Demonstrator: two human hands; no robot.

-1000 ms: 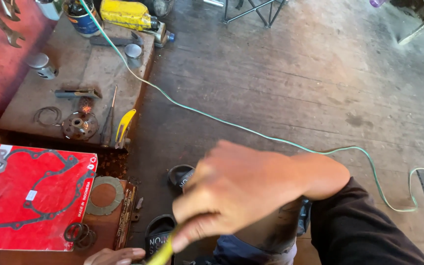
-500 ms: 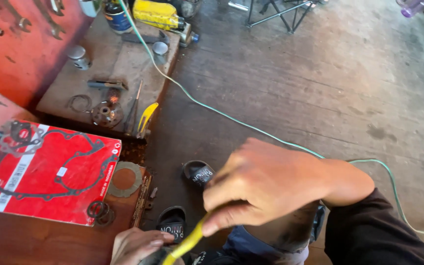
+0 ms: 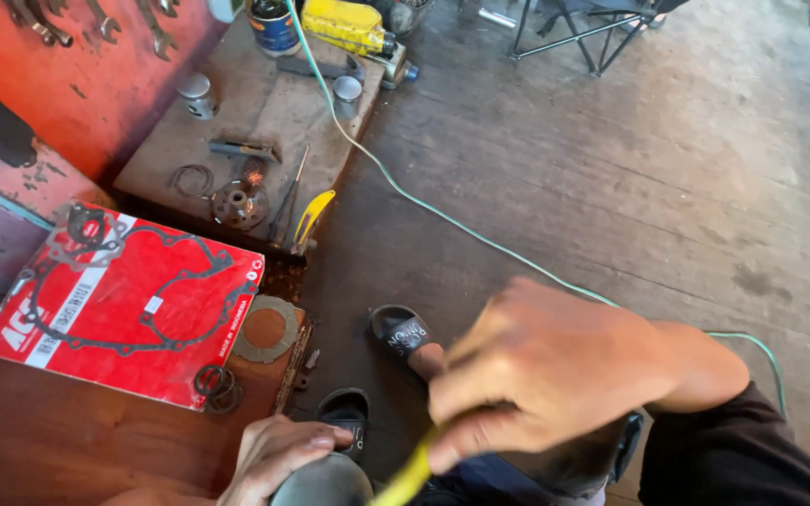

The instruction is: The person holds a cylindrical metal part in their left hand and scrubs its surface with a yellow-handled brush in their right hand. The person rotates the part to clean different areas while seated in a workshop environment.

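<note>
1. Right hand curled tight, fingers clenched around a yellow handle that slants down toward the bottom edge.
2. Left hand loosely bent, palm and fingers resting on top of a rounded grey metal part at the bottom edge; grip strength cannot be told.
3. Yellow handle just right of the grey part, tip hidden.
4. Black sandals on the feet just beyond both hands, on the wooden floor.
5. Red gasket packet left of the hands on a brown desk, flat ring and small coils beside it.
6. Green cable crossing the floor behind the right hand.
</note>
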